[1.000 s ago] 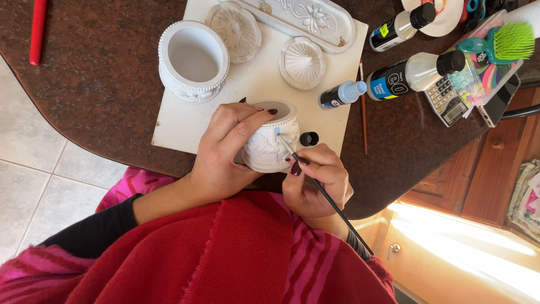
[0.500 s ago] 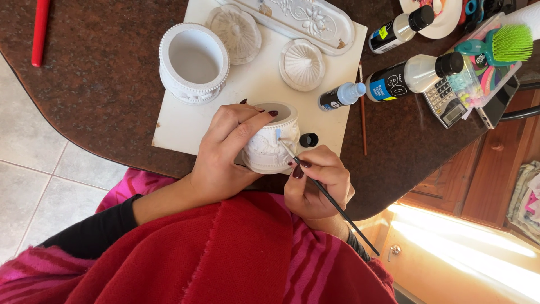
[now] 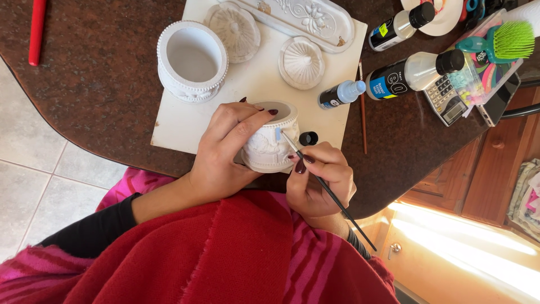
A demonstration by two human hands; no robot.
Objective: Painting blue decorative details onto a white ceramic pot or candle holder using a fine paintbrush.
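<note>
My left hand (image 3: 225,152) is wrapped around the pot (image 3: 270,143). Right hand (image 3: 318,180) pinches the brush (image 3: 326,188), tip touching the pot's side.

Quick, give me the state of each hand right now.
Left hand: closed around the small white ornate pot, holding it tilted on its side.
Right hand: closed on a thin paintbrush, its tip on the pot's side.

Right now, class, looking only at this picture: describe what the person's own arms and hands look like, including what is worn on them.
Both are bare hands with dark maroon polish on the nails. The left hand comes from a bare forearm; further up is a black sleeve. The right hand shows only a thin dark cuff at the wrist. A red shawl with pink stripes covers the upper arms. No rings or watch are visible.
</note>
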